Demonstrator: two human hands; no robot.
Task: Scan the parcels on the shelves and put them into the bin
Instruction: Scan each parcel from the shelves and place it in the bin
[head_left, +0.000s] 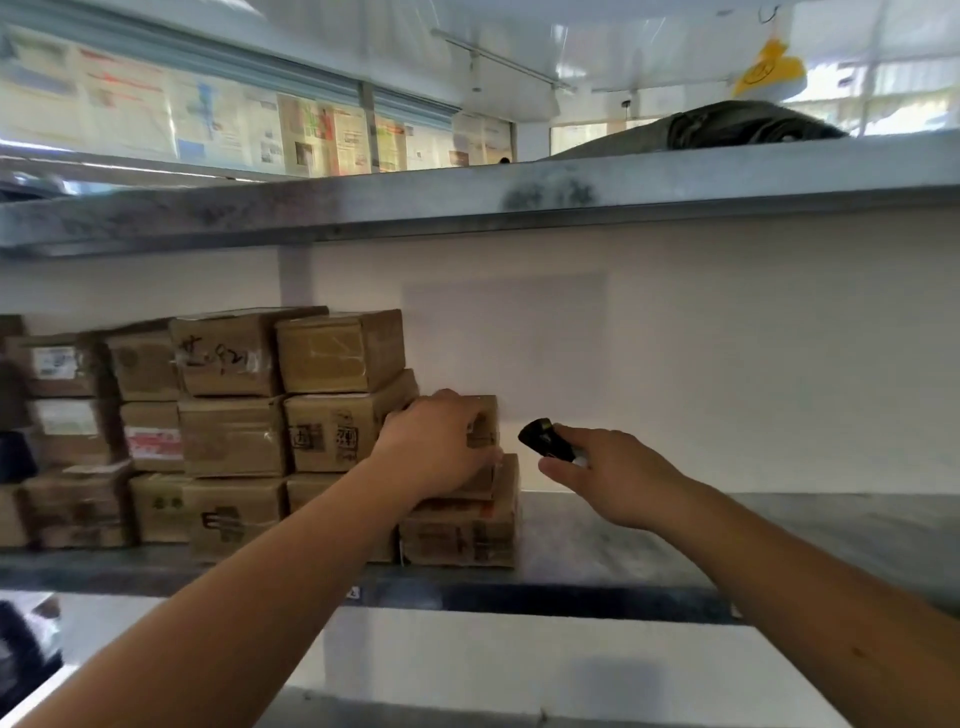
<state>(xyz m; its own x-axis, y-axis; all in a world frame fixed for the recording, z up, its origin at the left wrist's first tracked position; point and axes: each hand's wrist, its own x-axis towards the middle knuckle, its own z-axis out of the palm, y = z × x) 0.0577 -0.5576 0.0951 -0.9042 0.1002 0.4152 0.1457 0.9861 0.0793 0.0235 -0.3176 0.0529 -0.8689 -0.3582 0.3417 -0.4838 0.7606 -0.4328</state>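
1. Gripping the top box is the left hand; its fingers are curling over the box's front and top, hiding most of it; this box is sitting at the right end of the stack, on the middle shelf.
2. Curling round a black scanner is the right hand; the scanner's head is pointing left toward the held box, just beside it and not touching.
3. Under the held box a lower box is lying near the shelf's front edge; its right side is marking the end of the row.
4. Left of these, more boxes are standing three high, packed side by side and running out of view at the left.
5. Right of the stack the shelf is lying bare against a white wall; the upper shelf is hanging well above the hands.
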